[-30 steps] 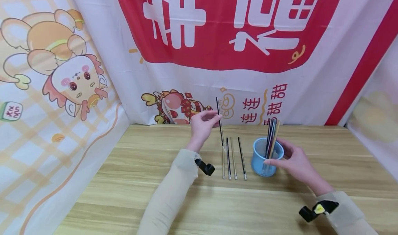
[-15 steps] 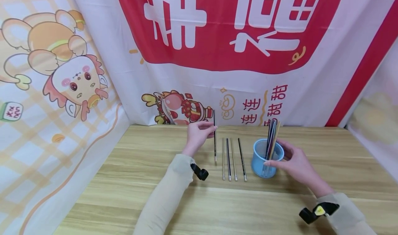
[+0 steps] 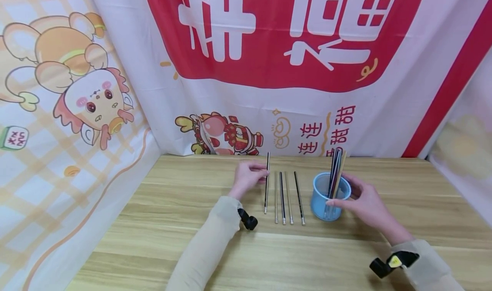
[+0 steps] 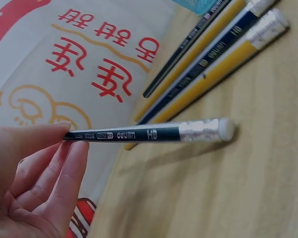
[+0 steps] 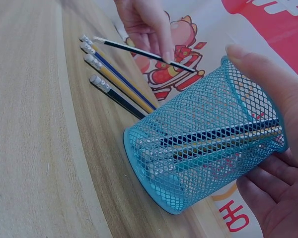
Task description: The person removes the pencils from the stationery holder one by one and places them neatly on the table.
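Black pencil (image 4: 149,134) pinched between the thumb and fingertips of the left hand (image 3: 249,177), with the eraser end pointing back toward the person. It's just left of the other pencils, roughly in line with them. Can't really tell if the eraser is touching the wood or hovering a hair above it.

Hands are well apart, btw. The right hand (image 3: 363,199) is wrapped around a light blue mesh cup (image 5: 188,144), thumb on one side and fingers round the other. Cup looks upright on the table, and the bunch of pencils (image 3: 336,173) inside leans toward its right side, erasers down, dark ones plus yellowish ones. Too overlapped for me to count.

Between the hands there's a row of four on the wood: yellow pencil (image 3: 276,199), dark blue pencil (image 3: 282,199), second yellow pencil (image 3: 289,199), then a dark pencil (image 3: 299,199) nearest the cup with a wider gap before it. All erasers face the person.

Beige sleeves (image 3: 203,248), a little black camera (image 3: 247,219) on the left wrist. Wood-grain table (image 3: 146,239), and behind it a white cloth (image 3: 388,111) with a big red patch and cartoon prints.
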A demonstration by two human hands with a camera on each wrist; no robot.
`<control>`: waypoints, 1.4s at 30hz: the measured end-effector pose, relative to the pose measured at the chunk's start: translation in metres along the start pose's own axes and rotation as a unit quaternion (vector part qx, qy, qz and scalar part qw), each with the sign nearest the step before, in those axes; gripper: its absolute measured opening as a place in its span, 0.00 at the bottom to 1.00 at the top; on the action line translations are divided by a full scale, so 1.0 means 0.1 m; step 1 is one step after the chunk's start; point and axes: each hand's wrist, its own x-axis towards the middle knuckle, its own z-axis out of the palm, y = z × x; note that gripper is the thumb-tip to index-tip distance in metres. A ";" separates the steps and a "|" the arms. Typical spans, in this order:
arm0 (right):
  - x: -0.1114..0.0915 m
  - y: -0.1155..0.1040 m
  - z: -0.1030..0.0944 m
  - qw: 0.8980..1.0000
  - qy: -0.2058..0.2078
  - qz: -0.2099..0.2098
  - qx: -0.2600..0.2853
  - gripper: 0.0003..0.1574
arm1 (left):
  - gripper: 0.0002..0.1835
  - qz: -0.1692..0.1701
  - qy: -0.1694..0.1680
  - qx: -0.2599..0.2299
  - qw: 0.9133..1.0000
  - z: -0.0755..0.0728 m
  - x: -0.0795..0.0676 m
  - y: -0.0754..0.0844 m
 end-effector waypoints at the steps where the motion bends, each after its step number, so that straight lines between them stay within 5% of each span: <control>1: 0.00 0.00 0.00 1.000 0.000 0.000 0.000 0.61 | 0.14 -0.004 0.001 0.006 1.000 0.00 -0.01 -0.02; 23: -0.01 -0.01 0.00 1.000 0.000 0.007 -0.001 0.62 | 0.16 -0.104 -0.010 0.048 0.993 0.09 -0.09 -0.13; 42: 0.00 0.00 0.00 1.000 0.000 0.008 -0.002 0.61 | 0.12 -0.096 0.008 0.117 0.988 0.14 -0.11 -0.06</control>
